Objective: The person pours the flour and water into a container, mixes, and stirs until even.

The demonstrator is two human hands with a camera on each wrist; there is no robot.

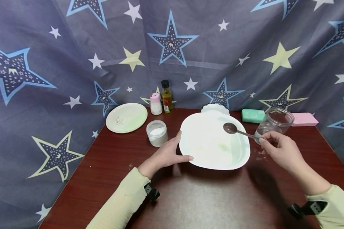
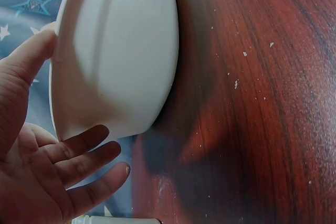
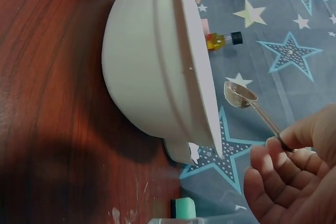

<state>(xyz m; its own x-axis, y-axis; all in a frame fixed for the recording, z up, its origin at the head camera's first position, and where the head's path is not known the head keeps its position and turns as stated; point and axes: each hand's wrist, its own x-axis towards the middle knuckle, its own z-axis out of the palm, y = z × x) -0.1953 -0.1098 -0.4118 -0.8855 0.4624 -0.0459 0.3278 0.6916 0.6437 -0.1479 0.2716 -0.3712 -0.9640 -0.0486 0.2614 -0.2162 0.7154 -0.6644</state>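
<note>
A large white basin (image 1: pixel 209 140) stands on the table in the middle of the head view, with a faint yellowish patch inside. My left hand (image 1: pixel 169 150) grips its left corner, the thumb at the near rim and a finger at the left rim. The other fingers spread beside the outer wall in the left wrist view. My right hand (image 1: pixel 283 151) pinches the handle end of a brown measuring spoon (image 1: pixel 230 128). In the head view the spoon's bowl is over the right part of the basin; a little residue clings inside it in the right wrist view.
Left of the basin stand a jar of white powder (image 1: pixel 157 135), a plate (image 1: pixel 126 118), a pink-topped shaker (image 1: pixel 155 104) and an oil bottle (image 1: pixel 167 100). At right are a clear jar (image 1: pixel 275 122), a green block (image 1: pixel 252 115) and a pink block (image 1: pixel 305 119). A starred curtain (image 1: pixel 172 73) hangs behind.
</note>
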